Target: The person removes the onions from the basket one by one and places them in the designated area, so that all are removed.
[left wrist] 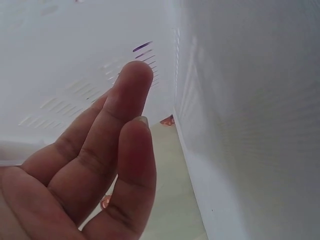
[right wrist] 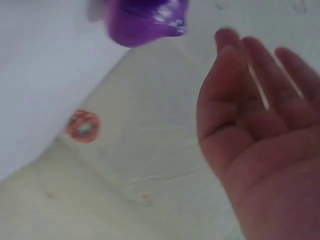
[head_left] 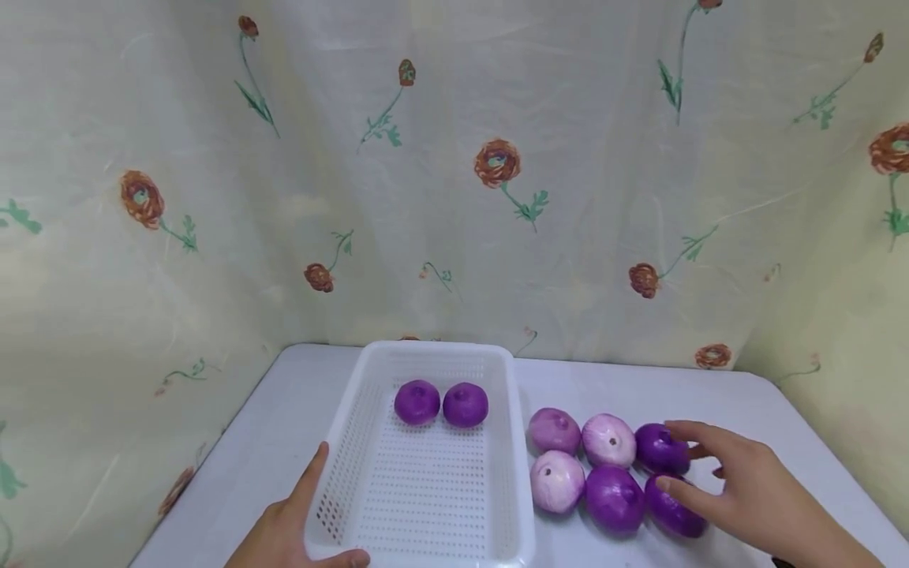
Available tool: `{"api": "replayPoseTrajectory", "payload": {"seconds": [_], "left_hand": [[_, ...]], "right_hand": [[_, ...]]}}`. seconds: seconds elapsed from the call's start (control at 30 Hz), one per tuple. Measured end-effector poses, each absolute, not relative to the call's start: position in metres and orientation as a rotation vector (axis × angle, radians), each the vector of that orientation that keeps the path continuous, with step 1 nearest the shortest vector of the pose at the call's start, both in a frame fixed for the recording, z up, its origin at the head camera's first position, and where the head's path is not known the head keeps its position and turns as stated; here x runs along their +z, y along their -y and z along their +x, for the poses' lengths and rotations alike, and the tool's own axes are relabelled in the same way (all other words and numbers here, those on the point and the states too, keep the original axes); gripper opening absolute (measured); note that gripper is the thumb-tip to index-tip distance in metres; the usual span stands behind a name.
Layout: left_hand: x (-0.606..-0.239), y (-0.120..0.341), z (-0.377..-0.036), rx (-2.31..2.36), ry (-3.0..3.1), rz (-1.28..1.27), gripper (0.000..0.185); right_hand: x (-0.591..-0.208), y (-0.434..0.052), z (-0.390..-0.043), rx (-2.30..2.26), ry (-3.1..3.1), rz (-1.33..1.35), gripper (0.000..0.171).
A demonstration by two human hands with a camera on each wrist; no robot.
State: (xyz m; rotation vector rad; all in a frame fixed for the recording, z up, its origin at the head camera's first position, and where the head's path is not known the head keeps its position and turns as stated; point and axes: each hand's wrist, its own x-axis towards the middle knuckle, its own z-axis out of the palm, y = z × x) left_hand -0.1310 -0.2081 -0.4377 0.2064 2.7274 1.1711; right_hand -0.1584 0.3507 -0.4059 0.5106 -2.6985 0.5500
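A white plastic basket with perforated walls holds two dark purple onions, a left one and a right one, side by side at its far end. My left hand rests at the basket's near left corner, its index finger along the outer side and its thumb by the near rim. Over the rightmost onions hovers my right hand, thumb and fingers spread apart with nothing held. Beneath it lie a far dark purple onion and a near one, each partly covered by the fingers.
Right of the basket, more onions sit in two rows: a dark purple one, a pinkish one and pale ones. They stand on a white table. A flowered curtain hangs behind and along both sides.
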Motion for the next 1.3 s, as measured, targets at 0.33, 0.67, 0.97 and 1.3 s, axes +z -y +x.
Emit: {"api": "replayPoseTrajectory", "payload": {"seconds": [0.33, 0.67, 0.97, 1.3], "left_hand": [[-0.436, 0.213, -0.132, 1.181, -2.656, 0.094, 0.136], [-0.439, 0.223, -0.129, 1.241, -2.679, 0.248, 0.133], [-0.442, 0.22, -0.132, 1.219, -2.694, 0.254, 0.135], [-0.44, 0.216, -0.134, 1.231, -2.671, 0.221, 0.137]], "right_hand": [[-0.357, -0.28, -0.223, 0.39, 2.616, 1.091, 0.055], [-0.33, -0.175, -0.28, 0.25, 2.712, 1.385, 0.054], [-0.325, -0.118, -0.312, -0.058, 2.794, 1.453, 0.054], [-0.348, -0.094, -0.334, -0.646, 2.601, 1.512, 0.043]]}}
